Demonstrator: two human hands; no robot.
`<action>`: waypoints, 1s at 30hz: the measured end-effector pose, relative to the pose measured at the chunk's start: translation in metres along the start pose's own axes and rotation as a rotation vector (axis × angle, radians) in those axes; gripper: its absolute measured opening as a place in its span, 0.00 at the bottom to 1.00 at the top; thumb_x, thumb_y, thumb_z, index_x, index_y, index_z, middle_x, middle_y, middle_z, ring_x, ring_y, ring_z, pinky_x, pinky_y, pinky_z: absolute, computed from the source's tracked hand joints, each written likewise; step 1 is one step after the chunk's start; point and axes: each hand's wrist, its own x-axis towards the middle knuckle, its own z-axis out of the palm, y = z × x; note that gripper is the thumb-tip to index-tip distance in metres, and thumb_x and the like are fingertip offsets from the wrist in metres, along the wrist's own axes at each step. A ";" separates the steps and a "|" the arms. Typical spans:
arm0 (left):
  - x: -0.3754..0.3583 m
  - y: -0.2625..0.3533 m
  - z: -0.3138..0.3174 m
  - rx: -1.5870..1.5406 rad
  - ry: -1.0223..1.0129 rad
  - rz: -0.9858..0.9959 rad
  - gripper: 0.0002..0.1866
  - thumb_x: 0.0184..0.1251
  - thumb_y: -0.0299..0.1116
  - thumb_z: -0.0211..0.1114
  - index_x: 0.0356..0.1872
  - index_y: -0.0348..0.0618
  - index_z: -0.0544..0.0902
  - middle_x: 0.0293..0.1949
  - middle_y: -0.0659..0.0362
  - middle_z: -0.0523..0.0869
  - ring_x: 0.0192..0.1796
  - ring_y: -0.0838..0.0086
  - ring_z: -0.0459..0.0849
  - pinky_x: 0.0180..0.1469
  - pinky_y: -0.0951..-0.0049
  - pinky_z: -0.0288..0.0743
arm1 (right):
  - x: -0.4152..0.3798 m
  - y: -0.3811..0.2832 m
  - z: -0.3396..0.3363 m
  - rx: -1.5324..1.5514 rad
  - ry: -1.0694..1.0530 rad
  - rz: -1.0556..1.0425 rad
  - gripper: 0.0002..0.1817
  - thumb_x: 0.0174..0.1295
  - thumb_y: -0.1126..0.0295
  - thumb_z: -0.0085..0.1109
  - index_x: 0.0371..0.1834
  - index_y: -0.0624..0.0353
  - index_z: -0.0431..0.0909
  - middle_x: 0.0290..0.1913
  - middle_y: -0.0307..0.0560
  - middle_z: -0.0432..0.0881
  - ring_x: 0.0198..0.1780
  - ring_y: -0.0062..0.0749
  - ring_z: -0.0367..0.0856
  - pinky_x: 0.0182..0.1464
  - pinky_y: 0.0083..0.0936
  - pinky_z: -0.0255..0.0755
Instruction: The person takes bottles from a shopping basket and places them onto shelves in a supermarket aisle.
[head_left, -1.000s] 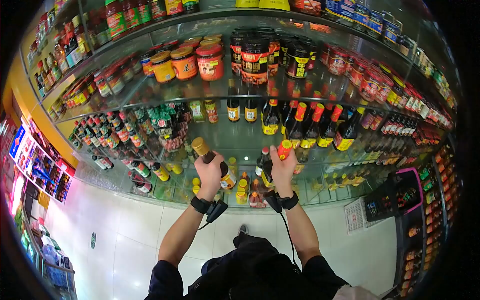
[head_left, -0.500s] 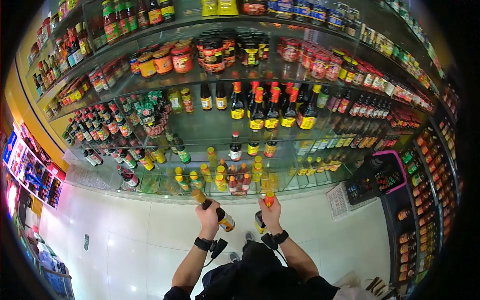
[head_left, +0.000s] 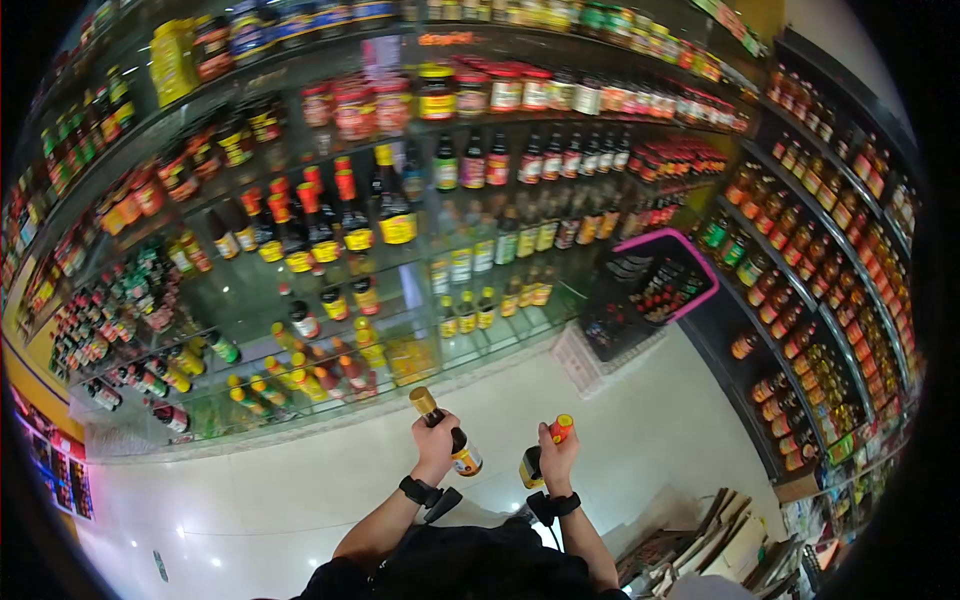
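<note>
My left hand [head_left: 435,448] is wrapped round the neck of a dark bottle [head_left: 465,456] with a gold cap and a yellow-and-white label; the bottle tilts, cap up and to the left. To the right of it, my right hand [head_left: 558,456] grips the neck of another dark bottle [head_left: 531,468], which has a red and yellow cap and a yellow label at its lower end. Both bottles are above the floor, apart from each other. Ahead on the glass shelf [head_left: 350,262] stand similar dark bottles with red caps [head_left: 322,240] and a larger one with a yellow cap [head_left: 396,215].
A black basket with a pink rim [head_left: 690,300] holds bottles and rests on a white crate [head_left: 590,368]. Dark shelves of bottles [head_left: 790,300] line the right side. Flattened cardboard [head_left: 735,545] lies at the lower right. Pale tiled floor [head_left: 260,500] lies below the shelves.
The view has swung to the right, so the basket and right-hand shelves sit nearer and the cardboard shows more. Both hands still hold their bottles.
</note>
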 end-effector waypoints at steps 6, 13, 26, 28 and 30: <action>-0.035 -0.090 0.184 -0.098 -0.129 -0.143 0.03 0.40 0.20 0.59 0.17 0.38 0.74 0.17 0.62 0.74 0.19 0.78 0.71 0.23 0.77 0.64 | 0.078 0.033 -0.158 0.020 0.128 0.042 0.08 0.54 0.72 0.58 0.28 0.61 0.68 0.21 0.37 0.71 0.24 0.18 0.67 0.27 0.19 0.64; -0.055 -0.136 0.332 -0.058 -0.282 -0.216 0.04 0.42 0.20 0.59 0.18 0.38 0.73 0.18 0.62 0.74 0.19 0.78 0.71 0.23 0.76 0.64 | 0.157 0.059 -0.294 -0.082 0.313 0.044 0.09 0.55 0.72 0.56 0.26 0.58 0.65 0.20 0.34 0.68 0.20 0.17 0.66 0.24 0.17 0.62; 0.031 -0.227 0.612 -0.131 -0.410 -0.305 0.05 0.41 0.22 0.61 0.18 0.40 0.73 0.17 0.63 0.74 0.19 0.78 0.72 0.24 0.76 0.64 | 0.379 0.096 -0.408 -0.101 0.492 0.049 0.10 0.59 0.67 0.53 0.27 0.60 0.65 0.19 0.36 0.68 0.20 0.19 0.66 0.24 0.17 0.62; 0.048 -0.229 0.658 -0.127 -0.422 -0.311 0.04 0.43 0.23 0.61 0.18 0.40 0.74 0.18 0.62 0.75 0.20 0.77 0.73 0.24 0.76 0.64 | 0.427 0.090 -0.424 -0.121 0.472 -0.030 0.09 0.62 0.67 0.49 0.30 0.60 0.65 0.20 0.37 0.68 0.21 0.19 0.66 0.25 0.17 0.63; 0.069 -0.233 0.695 -0.160 -0.444 -0.340 0.04 0.44 0.23 0.61 0.18 0.39 0.74 0.19 0.61 0.76 0.20 0.77 0.73 0.24 0.76 0.65 | 0.473 0.079 -0.439 -0.127 0.465 -0.073 0.08 0.62 0.67 0.47 0.33 0.60 0.65 0.20 0.37 0.68 0.21 0.19 0.66 0.25 0.17 0.63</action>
